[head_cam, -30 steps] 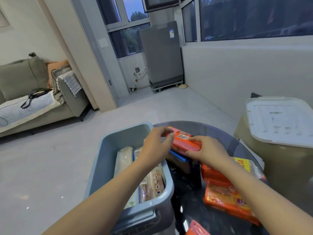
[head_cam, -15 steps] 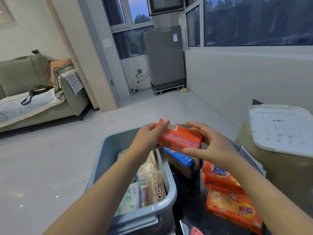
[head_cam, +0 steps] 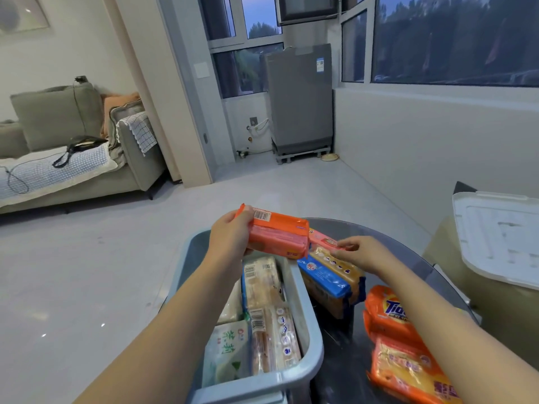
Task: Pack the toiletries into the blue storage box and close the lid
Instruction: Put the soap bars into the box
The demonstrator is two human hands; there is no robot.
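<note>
Nearest you, your two bare forearms reach forward from the bottom edge. Between them the blue storage box [head_cam: 303, 310] sits at the left edge of the dark glass tabletop [head_cam: 379, 237], already holding pale packs [head_cam: 264, 304] lying lengthwise and a green-and-white pouch [head_cam: 227, 348] at the near end. Just right of the box, on the tabletop, an orange Tide pack [head_cam: 388, 313] lies on another orange pack [head_cam: 408, 371], both partly covered by your right forearm.

Further out, a blue-and-yellow pack [head_cam: 329, 278] stands close beside the box's right wall. Your right hand [head_cam: 364, 253] rests on its far top, palm down, fingers curled loosely where a pink pack [head_cam: 322, 240] lies; whether it actually grips anything, I cannot tell.

Your left hand [head_cam: 233, 237] is raised over the far end of the box, wrist bent, thumb on top and fingers underneath, clamped on the left end of an orange soap pack [head_cam: 280, 234] held roughly level with its barcode facing up.

Off to the far right, the white lid [head_cam: 501, 237] lies flat on a separate tan surface, apart from the box.
</note>
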